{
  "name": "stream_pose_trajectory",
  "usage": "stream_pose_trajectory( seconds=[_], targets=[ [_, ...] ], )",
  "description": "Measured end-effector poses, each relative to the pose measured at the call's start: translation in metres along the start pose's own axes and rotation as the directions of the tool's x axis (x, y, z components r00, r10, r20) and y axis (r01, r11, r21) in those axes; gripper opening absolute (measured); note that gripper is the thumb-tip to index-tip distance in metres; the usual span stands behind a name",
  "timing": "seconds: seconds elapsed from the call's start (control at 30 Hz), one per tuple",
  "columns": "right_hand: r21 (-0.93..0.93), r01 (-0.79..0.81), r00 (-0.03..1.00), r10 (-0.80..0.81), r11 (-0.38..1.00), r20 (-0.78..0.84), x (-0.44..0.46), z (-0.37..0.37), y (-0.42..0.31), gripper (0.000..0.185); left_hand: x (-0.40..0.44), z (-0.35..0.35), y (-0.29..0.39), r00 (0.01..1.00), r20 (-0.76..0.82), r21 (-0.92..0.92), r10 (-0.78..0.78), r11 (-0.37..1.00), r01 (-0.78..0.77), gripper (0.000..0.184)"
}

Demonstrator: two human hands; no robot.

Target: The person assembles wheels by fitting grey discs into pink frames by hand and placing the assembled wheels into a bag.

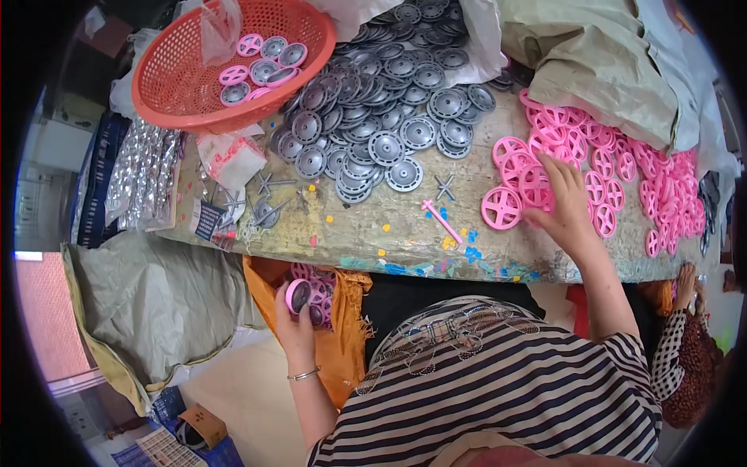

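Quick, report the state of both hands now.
Left hand: closed on a round pink-rimmed wheel with a dark centre.
Right hand: open, at the pink spoked plastic wheels; contact unclear.

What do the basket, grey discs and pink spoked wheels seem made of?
Basket: plastic, slight sheen, by its moulded lattice. Grey discs: silvery satin with soft highlights; metallic-coated plastic or thin metal, unclear which. Pink spoked wheels: likely moulded plastic, smooth, evenly coloured.

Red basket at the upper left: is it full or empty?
Partly filled: some pink and grey wheels lie in the red basket, but much of its mesh wall shows bare.
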State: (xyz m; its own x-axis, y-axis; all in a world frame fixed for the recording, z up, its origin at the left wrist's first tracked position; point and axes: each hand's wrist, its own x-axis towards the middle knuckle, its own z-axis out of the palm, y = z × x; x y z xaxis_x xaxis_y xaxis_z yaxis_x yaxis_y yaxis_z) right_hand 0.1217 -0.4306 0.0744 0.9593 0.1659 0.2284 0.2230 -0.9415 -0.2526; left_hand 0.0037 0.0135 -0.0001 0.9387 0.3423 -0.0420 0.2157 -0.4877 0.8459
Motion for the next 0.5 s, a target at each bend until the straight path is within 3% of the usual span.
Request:
stream_pose_trajectory(
  seconds=[0.1, 0.2, 0.23, 0.3, 0.37, 0.4, 0.47, 0.5],
  targets=[
    [0.096, -0.064, 0.997, 0.069, 0.993, -0.047, 0.003, 0.025, 0.019, 0.07, 0.0, -0.004, -0.047, 0.972, -0.09, 0.425, 0.218, 0.891, -0.16, 0.053],
    [0.207, 0.087, 0.967, -0.032, 0.975, -0.254, 0.027, 0.026, 0.0, 0.065, 0.006, 0.01, 0.014, 0.999, -0.03, 0.131, 0.029, 0.991, -0.025, 0.046],
    [0.275, 0.109, 0.968, -0.04, 0.955, -0.247, 0.034, 0.019, -0.026, 0.058, 0.008, 0.025, 0.038, 1.0, -0.013, -0.185, 0.021, 0.982, -0.023, 0.039],
    [0.598, 0.073, 0.997, -0.06, 0.798, -0.042, 0.038, 0.007, -0.08, 0.053, 0.011, 0.053, 0.05, 0.985, 0.088, -0.314, 0.15, 0.942, -0.116, 0.042],
    [0.486, 0.263, 0.947, -0.318, 0.833, 0.033, 0.036, 0.017, -0.111, 0.052, 0.008, 0.085, 0.093, 0.967, 0.157, -0.715, 0.199, 0.699, -0.028, 0.049],
    [0.494, 0.345, 0.916, -0.402, 0.798, 0.008, 0.031, 0.025, -0.123, 0.06, 0.004, 0.101, 0.102, 0.962, 0.207, -0.786, 0.178, 0.616, 0.055, 0.051],
    [0.482, 0.459, 0.864, -0.5, 0.746, -0.048, 0.023, 0.048, -0.134, 0.065, 0.01, 0.105, 0.111, 0.874, 0.486, -0.641, -0.006, 0.677, 0.361, 0.042],
    [0.555, 0.352, 0.889, -0.455, 0.754, 0.055, 0.029, 0.048, -0.132, 0.063, 0.011, 0.104, 0.111, 0.885, 0.465, -0.675, -0.012, 0.641, 0.364, 0.04]
  ],
)
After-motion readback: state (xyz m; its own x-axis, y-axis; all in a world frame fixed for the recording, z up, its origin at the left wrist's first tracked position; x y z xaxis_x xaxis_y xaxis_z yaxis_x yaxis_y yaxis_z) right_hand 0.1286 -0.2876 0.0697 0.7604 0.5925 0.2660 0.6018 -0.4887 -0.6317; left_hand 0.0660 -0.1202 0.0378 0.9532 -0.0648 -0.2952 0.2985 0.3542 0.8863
